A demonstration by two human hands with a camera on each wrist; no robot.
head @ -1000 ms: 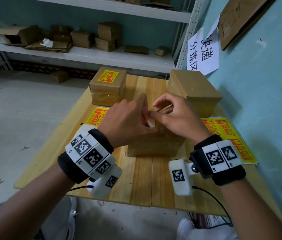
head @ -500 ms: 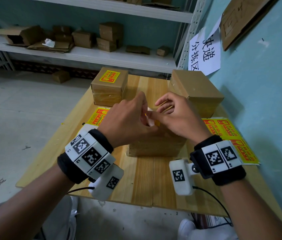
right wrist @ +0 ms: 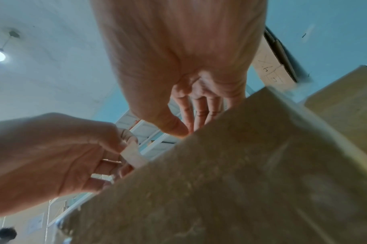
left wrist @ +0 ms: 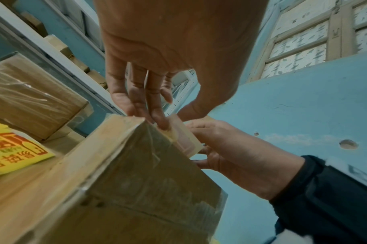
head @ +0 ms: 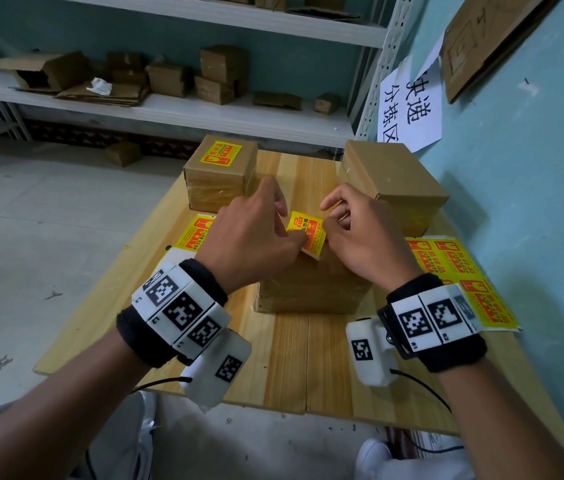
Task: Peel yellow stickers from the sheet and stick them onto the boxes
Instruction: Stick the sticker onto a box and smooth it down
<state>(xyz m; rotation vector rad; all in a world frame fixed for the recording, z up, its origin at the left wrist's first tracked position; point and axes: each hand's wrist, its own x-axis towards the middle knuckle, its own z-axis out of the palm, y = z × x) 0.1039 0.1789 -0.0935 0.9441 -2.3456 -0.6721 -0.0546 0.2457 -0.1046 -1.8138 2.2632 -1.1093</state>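
A yellow sticker [head: 306, 231] is stretched over the top of the near cardboard box [head: 311, 289]. Its near edge is still lifted and shows its white underside. My left hand [head: 291, 233] pinches the sticker's left side and my right hand [head: 328, 220] pinches its right side. In the left wrist view my left hand [left wrist: 163, 118] pinches the sticker's pale underside [left wrist: 184, 140] at the box's top edge. The right wrist view shows my right hand [right wrist: 184, 130] closing at the box's edge. The contact between sticker and box top is hidden by my hands.
A box [head: 220, 178] with a yellow sticker [head: 221, 154] on top stands at the far left, and a plain box [head: 391, 181] at the far right. Sticker sheets lie at the right [head: 460, 278] and left [head: 192, 233] of the wooden table [head: 308, 358]. The wall is close on the right.
My hands have drawn apart. Only a small white piece showed between the fingers before; now the sticker's yellow face is spread between them over the near box.
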